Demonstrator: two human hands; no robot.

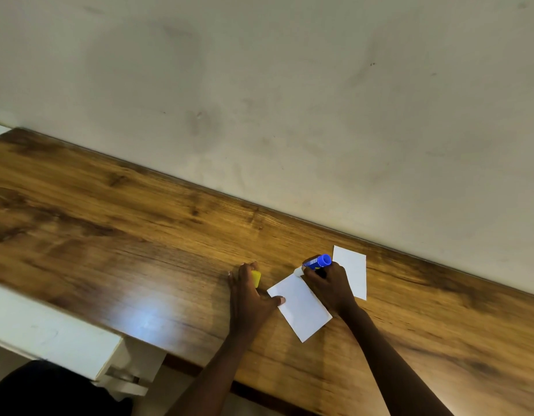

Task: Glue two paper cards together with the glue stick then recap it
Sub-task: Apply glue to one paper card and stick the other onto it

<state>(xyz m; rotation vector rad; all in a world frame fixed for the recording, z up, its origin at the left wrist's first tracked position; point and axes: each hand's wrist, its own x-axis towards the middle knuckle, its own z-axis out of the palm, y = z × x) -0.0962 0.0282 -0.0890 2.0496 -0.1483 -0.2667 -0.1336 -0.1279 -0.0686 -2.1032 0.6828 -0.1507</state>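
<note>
A white paper card (301, 310) lies on the wooden table (139, 235). My left hand (250, 298) holds the yellow cap (256, 278) under its fingers while its thumb presses the card's left edge. My right hand (328, 283) grips the uncapped blue glue stick (316, 262), tilted, with its white tip touching the card's far corner. A second white card (351, 271) lies flat just behind and to the right of my right hand, partly hidden by it.
A pale wall (289, 100) runs along the table's far edge. A white ledge or shelf (49, 331) sits at the near left, below the tabletop. Bare wood stretches to the left and right of the cards.
</note>
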